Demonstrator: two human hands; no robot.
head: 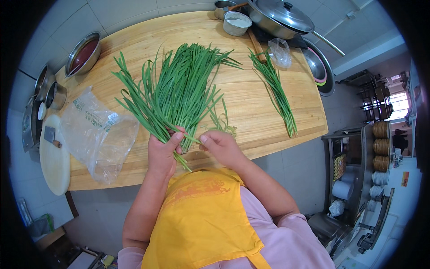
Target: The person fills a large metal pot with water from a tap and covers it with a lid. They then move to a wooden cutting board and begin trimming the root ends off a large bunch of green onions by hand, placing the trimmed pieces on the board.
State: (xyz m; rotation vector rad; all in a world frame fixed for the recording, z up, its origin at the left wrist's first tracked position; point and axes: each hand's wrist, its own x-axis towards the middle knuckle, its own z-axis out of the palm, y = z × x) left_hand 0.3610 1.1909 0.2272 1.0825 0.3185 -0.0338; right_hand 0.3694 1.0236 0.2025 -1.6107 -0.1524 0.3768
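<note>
My left hand [164,148] is closed around a small bunch of garlic chives [144,106], their leaves fanning up and left. My right hand [220,146] pinches the pale stem end of one stalk that sticks out of that bunch to the right. Just beyond my hands, a large pile of garlic chives [188,80] lies on the wooden table [231,97]. Pale and limp trimmings [223,126] lie to the right of the pile. Farther right is a separate, smaller bunch of chives [278,95], its stems towards me.
A clear plastic bag [97,134] and a round white board [55,164] with a scraper [49,133] are at left. A steel bowl of dark red contents [82,55] stands behind. At the back right are a lidded pan [282,16], a tub of white powder [237,23] and a crumpled bag [280,53].
</note>
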